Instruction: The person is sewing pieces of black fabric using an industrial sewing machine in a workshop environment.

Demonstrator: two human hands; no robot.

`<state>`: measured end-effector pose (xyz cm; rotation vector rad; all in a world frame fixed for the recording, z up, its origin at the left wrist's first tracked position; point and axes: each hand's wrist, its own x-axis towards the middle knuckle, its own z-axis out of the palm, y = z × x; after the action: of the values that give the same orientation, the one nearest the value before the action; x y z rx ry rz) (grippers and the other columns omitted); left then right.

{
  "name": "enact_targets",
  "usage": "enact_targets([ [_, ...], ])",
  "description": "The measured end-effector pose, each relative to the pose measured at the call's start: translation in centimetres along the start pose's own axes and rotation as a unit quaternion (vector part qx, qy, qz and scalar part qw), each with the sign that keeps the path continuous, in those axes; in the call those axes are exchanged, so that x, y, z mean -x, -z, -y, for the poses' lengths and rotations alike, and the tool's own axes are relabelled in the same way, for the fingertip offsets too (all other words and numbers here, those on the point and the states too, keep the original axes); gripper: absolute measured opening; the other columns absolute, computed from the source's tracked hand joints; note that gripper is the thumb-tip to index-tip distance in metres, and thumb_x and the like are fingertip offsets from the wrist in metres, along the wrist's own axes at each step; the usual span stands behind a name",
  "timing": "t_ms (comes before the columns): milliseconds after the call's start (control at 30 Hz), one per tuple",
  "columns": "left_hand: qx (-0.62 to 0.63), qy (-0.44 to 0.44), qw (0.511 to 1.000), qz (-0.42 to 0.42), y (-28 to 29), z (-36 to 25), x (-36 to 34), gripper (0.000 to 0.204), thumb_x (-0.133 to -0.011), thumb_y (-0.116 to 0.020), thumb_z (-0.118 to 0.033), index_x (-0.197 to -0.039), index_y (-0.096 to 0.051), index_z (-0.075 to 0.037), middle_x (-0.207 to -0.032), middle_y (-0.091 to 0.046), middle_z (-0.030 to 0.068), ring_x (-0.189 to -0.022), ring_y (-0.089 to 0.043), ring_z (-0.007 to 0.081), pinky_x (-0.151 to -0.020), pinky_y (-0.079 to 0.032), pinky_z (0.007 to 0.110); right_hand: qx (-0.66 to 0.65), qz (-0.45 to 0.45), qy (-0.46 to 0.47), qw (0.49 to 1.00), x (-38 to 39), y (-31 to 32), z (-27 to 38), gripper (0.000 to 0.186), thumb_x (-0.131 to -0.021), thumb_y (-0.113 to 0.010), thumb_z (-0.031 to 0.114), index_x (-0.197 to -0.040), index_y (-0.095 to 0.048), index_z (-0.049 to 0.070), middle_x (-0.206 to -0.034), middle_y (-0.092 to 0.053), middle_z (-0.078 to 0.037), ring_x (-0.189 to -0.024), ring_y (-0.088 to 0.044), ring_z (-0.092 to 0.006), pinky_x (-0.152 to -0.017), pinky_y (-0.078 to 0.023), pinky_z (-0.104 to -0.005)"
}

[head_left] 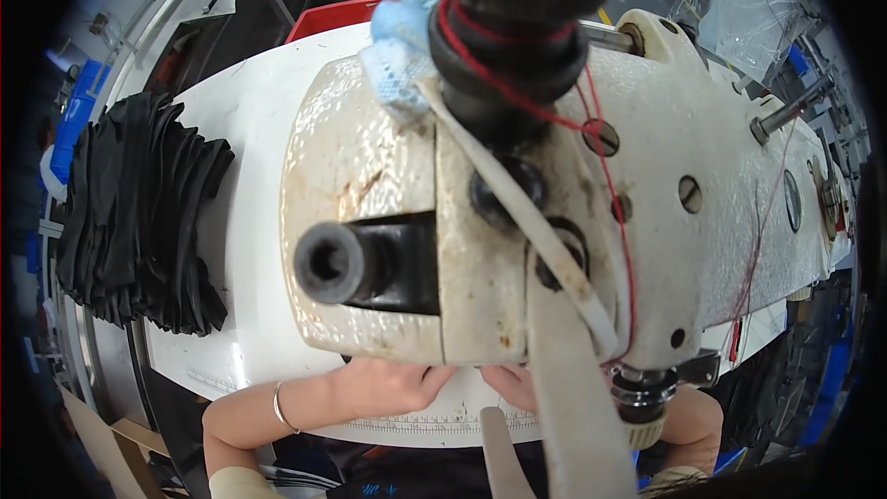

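A white sewing machine (360, 166) fills the middle of the view and hides much of my hands. My left hand (388, 388), with a bracelet at the wrist, is at the machine's near side, just above the white table (259, 333). Its fingers are curled, and their tips and whatever they may hold are hidden under the machine head. To its right is my right hand (510, 386), mostly covered by the machine and a pale lever (573, 388); its fingers cannot be made out. Red thread (610, 185) runs from a black spool holder (508, 65) down the machine's front.
A stack of black fabric pieces (139, 212) lies at the table's left. Blue cloth (399, 55) is tucked beside the spool holder. A red bin (337, 17) stands behind the table. A printed ruler (416, 425) runs along the near edge. More dark fabric (762, 388) hangs at right.
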<state>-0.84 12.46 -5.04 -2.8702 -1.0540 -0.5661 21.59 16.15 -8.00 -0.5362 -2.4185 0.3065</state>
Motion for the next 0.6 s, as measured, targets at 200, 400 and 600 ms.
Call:
enact_targets([
  [200, 0.045, 0.055, 0.997, 0.041, 0.4, 2.3, 0.8, 0.031, -0.077, -0.063, -0.007, -0.107, -0.069, 0.0, -0.102, -0.068, 0.0176, -0.09, -0.068, 0.0263, -0.075, -0.056, 0.037, -0.013, -0.07, -0.012, 0.997, -0.4, -1.3, -2.2, 0.015, -0.072, -0.063, 0.01, -0.079, -0.064, -0.003, -0.099, -0.063, -0.021, -0.089, -0.06, -0.0315, -0.069, -0.05, -0.0439],
  [400, 0.066, 0.073, 0.995, 0.011, 0.8, 2.0, 0.9, 0.03, -0.075, -0.064, -0.006, -0.104, -0.069, 0.0, -0.101, -0.068, 0.0172, -0.09, -0.067, 0.0271, -0.074, -0.055, 0.037, -0.007, -0.086, -0.001, 0.996, -0.2, -1.4, -2.1, 0.016, -0.072, -0.062, 0.011, -0.08, -0.063, -0.002, -0.099, -0.063, -0.019, -0.089, -0.059, -0.03, -0.069, -0.05, -0.0423],
  [600, 0.05, 0.043, 0.998, 0.003, -0.3, 0.7, 0.7, 0.029, -0.073, -0.066, -0.005, -0.101, -0.069, 0.0, -0.1, -0.068, 0.0168, -0.089, -0.067, 0.0279, -0.072, -0.055, 0.038, -0.003, -0.088, 0.009, 0.996, 0.0, -1.4, -1.7, 0.018, -0.071, -0.062, 0.012, -0.082, -0.063, -0.001, -0.1, -0.062, -0.017, -0.09, -0.059, -0.0286, -0.068, -0.049, -0.0407],
])
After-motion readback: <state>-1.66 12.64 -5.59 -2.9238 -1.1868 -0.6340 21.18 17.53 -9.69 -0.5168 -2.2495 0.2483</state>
